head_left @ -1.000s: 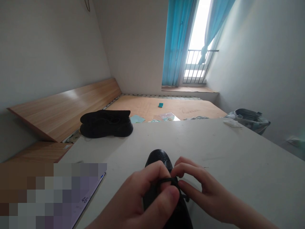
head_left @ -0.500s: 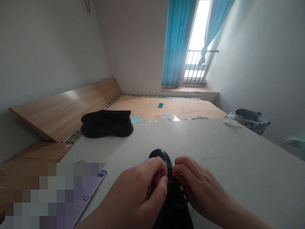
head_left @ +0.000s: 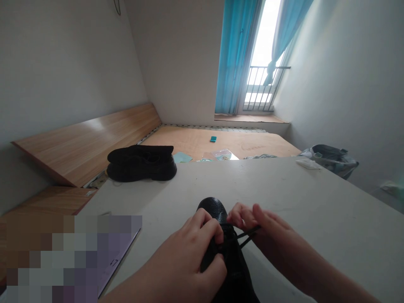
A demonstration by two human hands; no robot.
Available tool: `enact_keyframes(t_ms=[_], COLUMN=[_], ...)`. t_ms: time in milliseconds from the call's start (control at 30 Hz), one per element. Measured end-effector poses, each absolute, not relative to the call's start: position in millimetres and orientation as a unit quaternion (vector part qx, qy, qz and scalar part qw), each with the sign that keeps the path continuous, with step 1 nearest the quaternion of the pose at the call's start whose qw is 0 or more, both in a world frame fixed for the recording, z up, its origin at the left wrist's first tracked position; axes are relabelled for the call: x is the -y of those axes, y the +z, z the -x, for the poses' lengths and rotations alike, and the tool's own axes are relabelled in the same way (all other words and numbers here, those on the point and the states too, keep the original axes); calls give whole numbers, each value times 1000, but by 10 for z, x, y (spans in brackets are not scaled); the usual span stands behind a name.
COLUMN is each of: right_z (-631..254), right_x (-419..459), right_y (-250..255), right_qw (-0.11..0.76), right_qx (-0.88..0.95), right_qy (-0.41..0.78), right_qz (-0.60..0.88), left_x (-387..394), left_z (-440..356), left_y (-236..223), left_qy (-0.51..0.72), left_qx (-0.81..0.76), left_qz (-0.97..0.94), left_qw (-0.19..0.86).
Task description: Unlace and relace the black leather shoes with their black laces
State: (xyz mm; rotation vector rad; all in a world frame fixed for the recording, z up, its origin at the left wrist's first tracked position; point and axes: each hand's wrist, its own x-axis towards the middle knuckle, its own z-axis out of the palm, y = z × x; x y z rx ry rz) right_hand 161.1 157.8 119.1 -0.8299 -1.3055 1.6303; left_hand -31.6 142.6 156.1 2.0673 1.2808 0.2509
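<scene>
The black shoe [head_left: 236,273] stands on the desk [head_left: 284,185], toe pointing away, long axis angled slightly left; its heel is cut off. Right hand [head_left: 269,225] holds the lace [head_left: 248,232] drawn sideways; left hand [head_left: 192,248] covers the upper, grip undeterminable.

Both forearms were bare, reached in from lower corners and converged toward middle. Left hand [head_left: 192,252] lay back-up, fingers bent and pointing down, thumb [head_left: 216,269] stretched below index finger with gap between tips. Right hand [head_left: 261,223] sat just beside, slightly higher, fingers curled inward toward left hand; its thumb stood raised, tip upward. Right wrist looked nearly straight, in line with forearm.
</scene>
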Motion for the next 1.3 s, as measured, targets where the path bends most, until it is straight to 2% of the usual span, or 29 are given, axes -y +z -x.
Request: enact_keyframes(t_ms=[133, 267, 367, 533, 633, 700, 933, 1133, 1300], right_z=[-1815, -2015, -2034, -1873, -1804, -1787, -1740, -1746, -1733], right_x=[-1639, -1590, -1428, -1312, -1462, -1569, -1634, -1619, -1645], right_y=[1391, 1513, 1522, 1484, 1381, 1277, 1051, 1097, 1087], right_qw=[490, 513, 476, 326, 327, 320, 299, 254, 255], right_qx=[411, 426, 544, 765, 782, 776, 792, 813, 798], right_qy=[729, 718, 661, 487, 373, 352, 355, 353, 399], right_qz=[244, 199, 200, 268, 377, 415, 397, 386, 372], left_x=[-1441, -1445, -1443, -1430, -1422, -1416, -1350, -1288, -1305], left_z=[310, 315, 324, 338, 331, 320, 422, 544, 551], left_y=[1575, 1585, 1581, 1565, 1545, 1533, 1589, 1593, 1534], left_qy=[78, 82, 102, 132, 147, 161, 337, 505, 564], left_qx=[-506, -509, -512, -507, -500, -482, -408, -264, -219], left_qz=[-789, -784, -774, -768, -769, -766, -689, -598, -627], left_qw=[340, 346, 357, 368, 372, 393, 495, 564, 491])
